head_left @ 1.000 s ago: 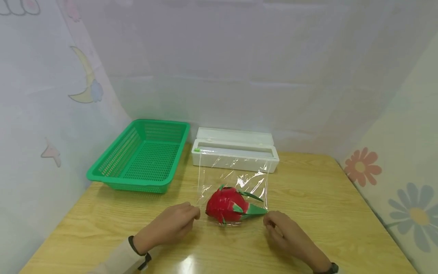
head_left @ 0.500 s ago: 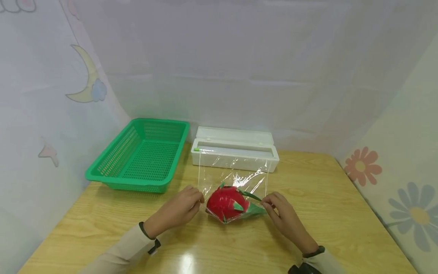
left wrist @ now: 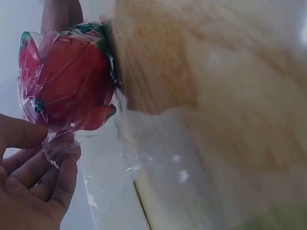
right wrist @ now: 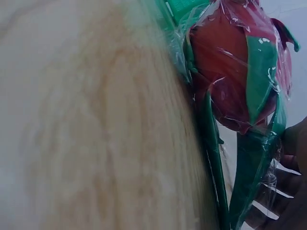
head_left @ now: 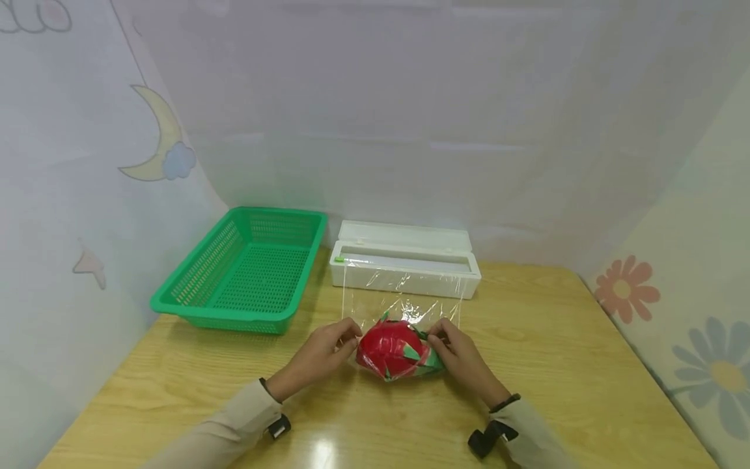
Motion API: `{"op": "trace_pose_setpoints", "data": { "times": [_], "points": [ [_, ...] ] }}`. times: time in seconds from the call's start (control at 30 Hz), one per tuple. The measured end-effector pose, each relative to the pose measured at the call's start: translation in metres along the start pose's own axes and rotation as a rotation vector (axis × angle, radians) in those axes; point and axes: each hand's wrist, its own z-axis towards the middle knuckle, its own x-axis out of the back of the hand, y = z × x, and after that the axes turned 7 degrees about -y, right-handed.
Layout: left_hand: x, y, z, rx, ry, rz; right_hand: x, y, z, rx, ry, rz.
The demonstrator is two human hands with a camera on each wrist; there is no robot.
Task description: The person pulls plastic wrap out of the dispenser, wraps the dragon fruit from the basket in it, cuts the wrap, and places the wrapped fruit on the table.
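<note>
Pinching cling film (head_left: 404, 296) round dragon fruit (head_left: 394, 348), left hand (head_left: 321, 355), right hand (head_left: 463, 358) flanking

Table (head_left: 556, 365): pale wood grain, lacquered, glossy, with a light glare spot at the near edge. Dragon fruit (head_left: 394, 348): smooth moulded plastic look, red body and green scales, slight sheen. Cling film (head_left: 404, 296): thin clear plastic, shiny, wrinkled where it bunches over the fruit. Dispenser box (head_left: 404, 264), far centre: white plastic, smooth, matt. Basket (head_left: 193, 306), far left: green plastic, perforated mesh walls and floor. Backdrop (head_left: 410, 130): soft cloth, matt, printed. Sleeves: beige cloth.
</note>
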Motion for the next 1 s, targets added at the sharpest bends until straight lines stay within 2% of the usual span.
{"op": "trace_pose_setpoints", "data": {
  "times": [0.1,0.23,0.3,0.37,0.47,0.67,0.73,0.83,0.93,1.0],
  "points": [
    [-0.005,0.000,0.002,0.018,0.042,0.054,-0.003,-0.001,0.002,-0.012,0.029,-0.032],
    [-0.010,0.001,-0.002,0.013,0.118,0.232,-0.005,-0.004,-0.002,-0.045,0.119,-0.178],
    [-0.011,0.003,-0.004,0.002,0.146,0.294,-0.004,-0.008,-0.005,-0.027,0.167,-0.269],
    [-0.012,0.006,-0.005,-0.008,0.151,0.308,-0.002,-0.014,-0.008,0.017,0.191,-0.332],
    [-0.014,0.010,-0.006,0.007,0.123,0.256,0.003,-0.023,-0.015,0.098,0.149,-0.382],
    [-0.016,0.016,-0.015,0.088,0.045,0.032,0.012,-0.031,-0.032,0.216,-0.027,-0.338],
    [-0.016,0.018,-0.017,0.100,0.007,-0.052,0.014,-0.030,-0.034,0.247,-0.046,-0.353],
    [-0.016,0.022,-0.017,0.111,-0.055,-0.121,0.013,-0.031,-0.033,0.225,-0.075,-0.416],
    [-0.019,0.022,-0.016,0.104,-0.094,-0.138,0.010,-0.034,-0.030,0.202,-0.061,-0.508],
    [-0.020,0.023,-0.015,0.098,-0.102,-0.134,0.008,-0.034,-0.028,0.227,-0.034,-0.552]
  ]
}}
